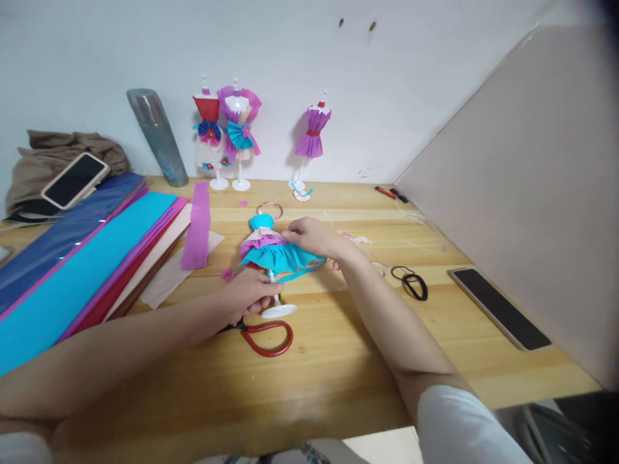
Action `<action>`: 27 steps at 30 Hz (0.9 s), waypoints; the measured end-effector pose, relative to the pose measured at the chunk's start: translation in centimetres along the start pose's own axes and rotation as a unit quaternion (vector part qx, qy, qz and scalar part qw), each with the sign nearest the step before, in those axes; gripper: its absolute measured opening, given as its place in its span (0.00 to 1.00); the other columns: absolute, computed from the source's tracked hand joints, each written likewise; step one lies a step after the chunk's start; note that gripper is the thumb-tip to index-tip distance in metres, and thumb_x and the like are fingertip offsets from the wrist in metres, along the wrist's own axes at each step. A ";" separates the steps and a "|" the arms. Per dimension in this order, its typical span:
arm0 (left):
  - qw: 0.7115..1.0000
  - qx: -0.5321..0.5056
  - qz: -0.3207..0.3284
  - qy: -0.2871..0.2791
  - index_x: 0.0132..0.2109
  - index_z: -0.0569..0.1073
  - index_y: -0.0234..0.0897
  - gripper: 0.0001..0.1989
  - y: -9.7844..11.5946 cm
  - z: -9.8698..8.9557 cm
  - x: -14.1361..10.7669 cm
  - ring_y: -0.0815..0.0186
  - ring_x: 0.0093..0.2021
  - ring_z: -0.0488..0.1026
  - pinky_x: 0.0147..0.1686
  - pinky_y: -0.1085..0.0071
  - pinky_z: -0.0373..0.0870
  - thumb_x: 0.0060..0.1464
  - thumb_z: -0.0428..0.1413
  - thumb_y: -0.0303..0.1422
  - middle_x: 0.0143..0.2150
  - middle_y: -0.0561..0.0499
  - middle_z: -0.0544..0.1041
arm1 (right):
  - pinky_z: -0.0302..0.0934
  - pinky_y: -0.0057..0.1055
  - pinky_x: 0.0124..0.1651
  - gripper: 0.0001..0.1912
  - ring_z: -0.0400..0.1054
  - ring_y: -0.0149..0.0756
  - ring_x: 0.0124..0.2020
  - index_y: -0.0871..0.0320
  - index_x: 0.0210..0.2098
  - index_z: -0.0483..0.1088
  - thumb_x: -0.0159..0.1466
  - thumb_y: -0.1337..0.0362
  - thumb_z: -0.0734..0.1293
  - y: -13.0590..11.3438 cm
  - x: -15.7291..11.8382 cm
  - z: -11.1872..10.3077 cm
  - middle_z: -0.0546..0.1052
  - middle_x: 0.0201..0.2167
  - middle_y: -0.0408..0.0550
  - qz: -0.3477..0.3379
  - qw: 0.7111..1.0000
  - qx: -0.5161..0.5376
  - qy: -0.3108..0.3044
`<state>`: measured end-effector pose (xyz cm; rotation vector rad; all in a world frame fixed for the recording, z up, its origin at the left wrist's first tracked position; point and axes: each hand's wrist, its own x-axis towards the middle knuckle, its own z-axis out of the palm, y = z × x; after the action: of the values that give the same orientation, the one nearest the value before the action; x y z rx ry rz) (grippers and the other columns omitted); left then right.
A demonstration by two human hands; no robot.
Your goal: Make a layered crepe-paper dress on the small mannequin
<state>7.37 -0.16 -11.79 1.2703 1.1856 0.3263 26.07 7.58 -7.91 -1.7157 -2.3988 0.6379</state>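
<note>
A small dress-form mannequin leans in the middle of the table, wearing a turquoise top and a layered crepe paper skirt in cream, purple and turquoise. My left hand is closed round the white stand pole, just above its round base. With thumb and fingers together, my right hand grips the skirt at its right side, near the waist. Under my left hand lie red-handled scissors, their blades partly hidden. A narrow turquoise strip trails below the hem.
Several dressed mannequins stand along the wall beside a tall grey bottle. Stacked paper sheets cover the left side, with a purple strip by them. Black hair ties and a phone lie at right.
</note>
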 end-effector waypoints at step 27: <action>0.975 0.048 0.182 0.116 0.23 0.62 0.41 0.15 1.5 -1.7 0.1 0.67 0.24 0.59 0.29 0.69 0.58 0.53 0.54 0.40 0.19 0.57 0.62 | 0.52 0.30 0.32 0.13 0.61 0.32 0.25 0.58 0.47 0.75 0.63 0.66 0.66 -3.2 -6.0 -3.0 0.68 0.21 0.39 -0.089 0.978 0.117 0.146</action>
<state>6.60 1.37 -10.27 1.5689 1.1688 0.7096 26.37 1.96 -3.01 -1.3762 -2.1457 0.5695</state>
